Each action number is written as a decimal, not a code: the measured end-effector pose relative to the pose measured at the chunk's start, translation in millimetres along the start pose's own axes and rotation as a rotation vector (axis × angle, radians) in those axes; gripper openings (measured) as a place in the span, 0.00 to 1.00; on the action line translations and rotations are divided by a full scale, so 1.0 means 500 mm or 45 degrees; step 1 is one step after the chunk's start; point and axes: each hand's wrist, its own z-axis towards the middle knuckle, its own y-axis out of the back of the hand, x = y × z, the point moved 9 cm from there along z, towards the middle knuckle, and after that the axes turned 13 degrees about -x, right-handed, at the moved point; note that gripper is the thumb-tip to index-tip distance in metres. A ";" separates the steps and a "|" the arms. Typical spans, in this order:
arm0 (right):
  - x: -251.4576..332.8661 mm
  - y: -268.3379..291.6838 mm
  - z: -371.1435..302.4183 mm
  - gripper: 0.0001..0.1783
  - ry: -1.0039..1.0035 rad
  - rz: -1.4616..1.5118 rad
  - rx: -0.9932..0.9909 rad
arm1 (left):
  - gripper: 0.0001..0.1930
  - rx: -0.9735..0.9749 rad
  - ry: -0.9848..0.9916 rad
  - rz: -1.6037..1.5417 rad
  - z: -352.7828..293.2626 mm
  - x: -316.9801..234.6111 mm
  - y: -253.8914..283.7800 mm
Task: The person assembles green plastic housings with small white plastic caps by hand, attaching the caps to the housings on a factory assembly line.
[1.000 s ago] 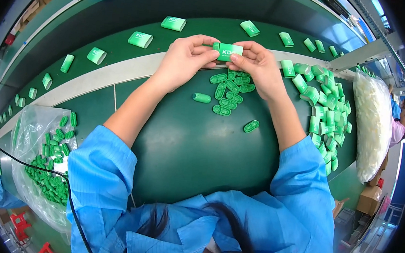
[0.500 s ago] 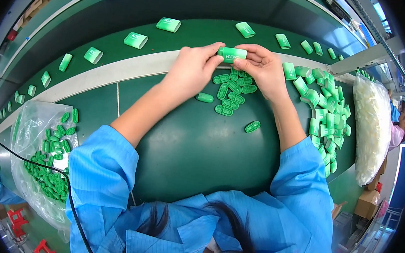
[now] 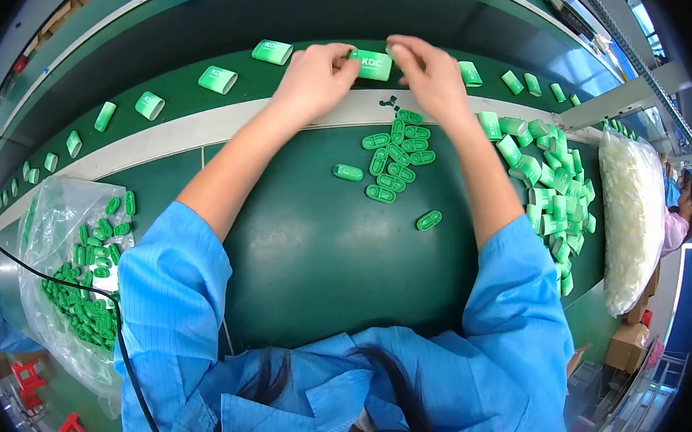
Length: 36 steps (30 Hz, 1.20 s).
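My left hand point(image 3: 318, 77) is closed with thumb and fingers on the left end of a light-green flat sleeve point(image 3: 372, 65), held level over the conveyor's near side. My right hand point(image 3: 432, 78) is just off the sleeve's right end, thumb and forefinger apart, and I see nothing between them. Below the hands, several dark-green oval caps point(image 3: 397, 153) lie in a loose group on the green worktop point(image 3: 341, 272). One cap point(image 3: 348, 172) lies to the left of the group, and another cap point(image 3: 429, 220) sits nearer me on the right.
Sleeves point(image 3: 218, 79) stand spaced along the green conveyor point(image 3: 179, 81) behind a pale rail point(image 3: 223, 129). A heap of sleeves point(image 3: 561, 192) lies at right, beside a full clear bag point(image 3: 628, 222). At left, an opened plastic bag point(image 3: 46, 209) holds caps. Dark-green scraps point(image 3: 389, 102) lie on the rail.
Both hands have moved away from me and left, over the conveyor, with the sleeve. My right hand has come off it. The conveyor's sleeves have shifted left, and the rail's scraps now show.
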 end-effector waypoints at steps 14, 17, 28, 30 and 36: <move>-0.075 0.049 0.010 0.19 -0.136 -0.240 -0.021 | 0.16 0.409 -0.426 0.337 -0.146 -0.092 -0.015; -0.078 0.033 -0.042 0.21 -0.449 0.496 0.126 | 0.15 0.343 -0.467 0.260 -0.145 -0.097 -0.016; -0.023 0.007 -0.120 0.14 -0.658 0.982 0.248 | 0.14 0.257 0.466 -0.731 -0.084 -0.007 -0.047; -0.024 0.004 -0.125 0.15 -0.689 1.012 0.246 | 0.14 0.291 0.537 -0.791 -0.092 -0.009 -0.057; -0.018 0.009 -0.128 0.18 -0.657 1.058 0.229 | 0.18 0.273 0.318 -0.651 -0.086 -0.009 -0.052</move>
